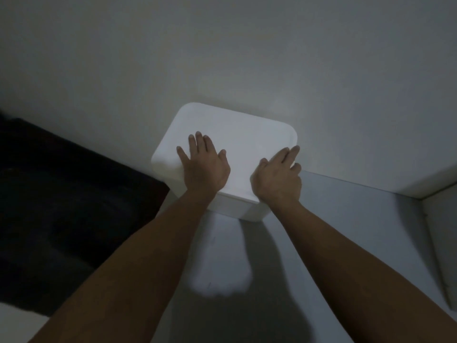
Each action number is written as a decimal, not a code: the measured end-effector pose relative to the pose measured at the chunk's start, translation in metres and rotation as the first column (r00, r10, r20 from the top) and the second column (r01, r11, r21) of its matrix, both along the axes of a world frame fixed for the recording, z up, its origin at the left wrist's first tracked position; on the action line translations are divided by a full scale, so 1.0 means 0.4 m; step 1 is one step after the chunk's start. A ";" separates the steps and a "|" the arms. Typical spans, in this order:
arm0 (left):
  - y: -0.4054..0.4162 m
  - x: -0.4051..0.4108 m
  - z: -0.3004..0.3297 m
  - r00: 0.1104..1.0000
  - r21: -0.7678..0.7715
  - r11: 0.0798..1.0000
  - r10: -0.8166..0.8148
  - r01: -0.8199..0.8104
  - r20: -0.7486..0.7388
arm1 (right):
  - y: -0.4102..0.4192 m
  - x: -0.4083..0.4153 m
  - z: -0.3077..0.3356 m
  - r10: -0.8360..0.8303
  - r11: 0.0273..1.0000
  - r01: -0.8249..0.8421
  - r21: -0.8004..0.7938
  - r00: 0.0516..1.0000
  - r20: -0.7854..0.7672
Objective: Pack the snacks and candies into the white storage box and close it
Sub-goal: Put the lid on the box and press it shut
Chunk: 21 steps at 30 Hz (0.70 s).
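Note:
The white storage box (235, 206) stands on a pale surface against the wall, with its white lid (237, 142) lying flat on top. My left hand (205, 164) rests palm down on the lid's left part, fingers straight and spread. My right hand (278, 175) lies on the lid's right near corner, fingers stretched toward the right edge. No snacks or candies are visible; the inside of the box is hidden by the lid.
A dark, black mass (61, 206) fills the left side beside the box. The pale surface (333, 231) runs to the right and toward me, with a raised white ledge (435, 219) at the far right. The room is dim.

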<state>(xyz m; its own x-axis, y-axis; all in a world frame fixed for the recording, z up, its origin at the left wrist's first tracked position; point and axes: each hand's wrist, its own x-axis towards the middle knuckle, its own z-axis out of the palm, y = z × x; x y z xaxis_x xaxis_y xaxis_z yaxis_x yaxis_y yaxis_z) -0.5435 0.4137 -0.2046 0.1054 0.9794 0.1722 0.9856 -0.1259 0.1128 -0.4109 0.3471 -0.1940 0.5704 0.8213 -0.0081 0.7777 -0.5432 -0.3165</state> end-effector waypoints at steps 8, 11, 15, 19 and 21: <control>0.014 -0.006 -0.010 0.999 0.020 0.999 -0.039 0.039 0.017 | 0.008 0.012 -0.012 0.056 0.998 -0.053 -0.040 0.996 0.069; 0.020 -0.003 -0.005 0.999 0.004 0.999 -0.051 0.051 0.003 | 0.015 0.013 -0.010 0.127 0.991 -0.121 -0.050 0.981 0.148; 0.013 0.007 -0.001 1.000 0.009 1.000 -0.009 0.009 -0.008 | 0.028 -0.020 -0.002 0.135 0.989 -0.125 -0.079 0.982 0.129; 0.012 0.001 -0.005 0.999 0.025 1.000 -0.005 0.004 0.045 | 0.027 -0.039 0.003 0.108 0.991 -0.097 -0.094 0.986 0.128; 0.011 0.000 -0.004 0.998 0.017 1.000 -0.018 0.017 0.056 | 0.026 -0.031 0.004 0.115 0.990 -0.105 -0.091 0.987 0.114</control>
<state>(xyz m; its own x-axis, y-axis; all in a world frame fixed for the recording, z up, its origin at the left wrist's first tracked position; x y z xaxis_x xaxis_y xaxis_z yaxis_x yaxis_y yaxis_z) -0.5435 0.4181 -0.2063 0.1122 0.9745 0.1942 0.9755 -0.1452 0.1653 -0.4232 0.3575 -0.1923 0.4774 0.8785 -0.0173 0.8637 -0.4728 -0.1748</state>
